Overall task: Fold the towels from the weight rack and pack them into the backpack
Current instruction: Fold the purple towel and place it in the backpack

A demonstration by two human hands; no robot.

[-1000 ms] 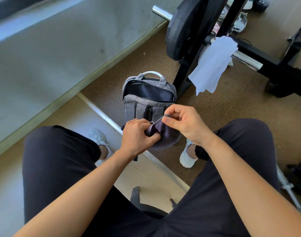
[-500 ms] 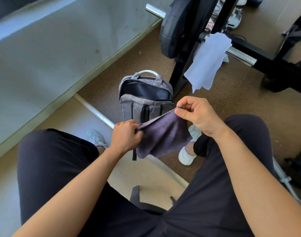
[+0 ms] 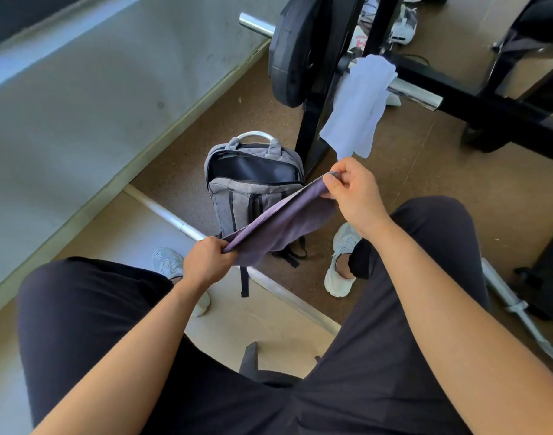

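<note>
A purple towel [image 3: 281, 227] is stretched between my two hands above my knees. My left hand [image 3: 206, 262] grips its lower left corner and my right hand [image 3: 353, 189] pinches its upper right corner. Behind the towel a grey backpack [image 3: 253, 189] stands upright on the floor with its main compartment open and dark inside. A white towel [image 3: 360, 105] hangs over the steel bar of the black weight rack [image 3: 316, 120] beyond the backpack.
A black weight plate [image 3: 294, 48] sits on the bar [image 3: 413, 92] left of the white towel. A silver barbell [image 3: 174, 221] lies across the floor under my legs. Grey wall to the left. Shoes [image 3: 400, 23] lie behind the rack.
My hands have moved apart, the right one up and to the right. The bunched purple towel has been drawn out into a taut sheet.
</note>
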